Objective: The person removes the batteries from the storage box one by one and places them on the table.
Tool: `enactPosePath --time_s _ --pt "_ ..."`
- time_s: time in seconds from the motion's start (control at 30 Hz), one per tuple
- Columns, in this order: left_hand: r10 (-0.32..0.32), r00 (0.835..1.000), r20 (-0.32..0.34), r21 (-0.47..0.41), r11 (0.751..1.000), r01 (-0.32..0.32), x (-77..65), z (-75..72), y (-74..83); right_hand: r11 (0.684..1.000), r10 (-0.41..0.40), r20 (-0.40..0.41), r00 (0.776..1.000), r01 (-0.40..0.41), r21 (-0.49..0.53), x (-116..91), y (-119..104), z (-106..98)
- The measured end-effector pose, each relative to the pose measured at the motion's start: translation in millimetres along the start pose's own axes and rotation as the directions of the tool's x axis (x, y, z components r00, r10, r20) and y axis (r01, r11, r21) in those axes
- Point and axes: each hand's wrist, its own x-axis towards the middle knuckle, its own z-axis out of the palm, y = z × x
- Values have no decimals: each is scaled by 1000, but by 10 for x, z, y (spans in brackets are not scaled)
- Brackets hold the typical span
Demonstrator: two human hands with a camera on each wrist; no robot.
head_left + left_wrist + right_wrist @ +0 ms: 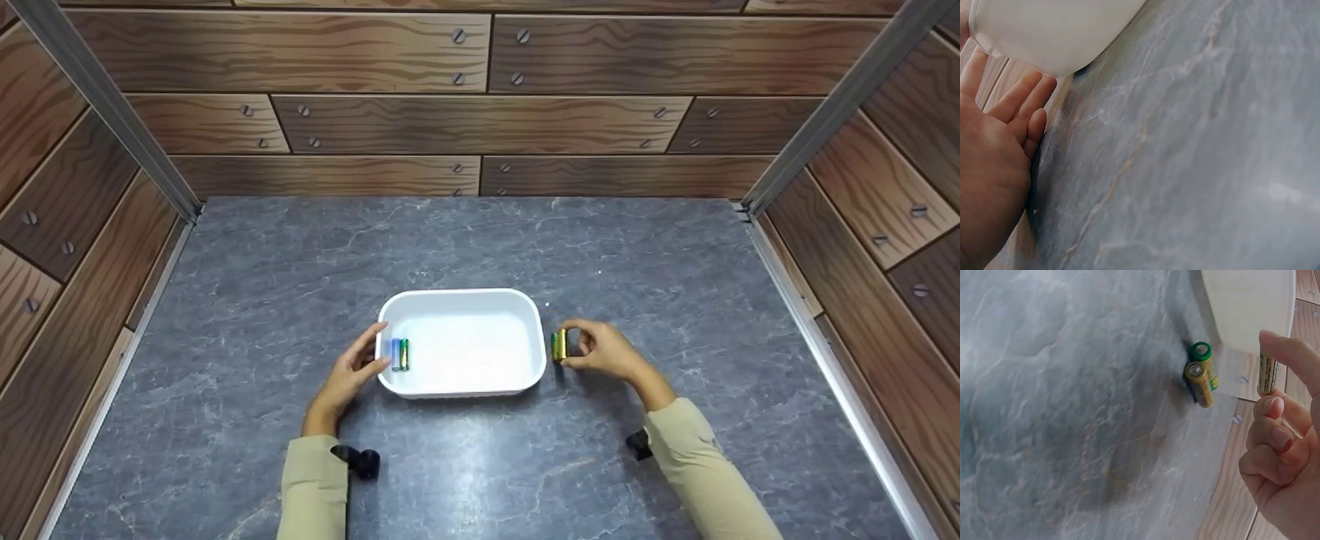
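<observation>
A white plastic tub [465, 384] stands on the table. At its left end my left hand [352, 371] touches the rim with thumb and finger, other fingers spread along the outside wall. Inside lie a green battery [404, 355] and a bluish cylinder [395, 355], side by side near that end. Right of the tub, my right hand [606, 351] pinches a gold battery [1268, 374] between thumb and fingertip. Close to it, two batteries stand together on the table: a green-topped one [1202, 351] and a gold one [1199, 385].
The dark grey marbled tabletop [480, 465] spreads around the tub. Wood-patterned panels [480, 124] rise at the back and both sides, with metal posts at the corners. Black cameras [365, 463] are strapped at both wrists.
</observation>
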Motion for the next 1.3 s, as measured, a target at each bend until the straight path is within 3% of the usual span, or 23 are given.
enactPosePath --time_s 0.77,1.3 --pt "2 1000 27 9 1000 -3 -14 -19 2 993 85 24 996 -83 -79 43 333 24" --pt "2 1000 14 7 1000 -2 -5 -7 3 990 139 28 990 -139 -6 48 382 53"
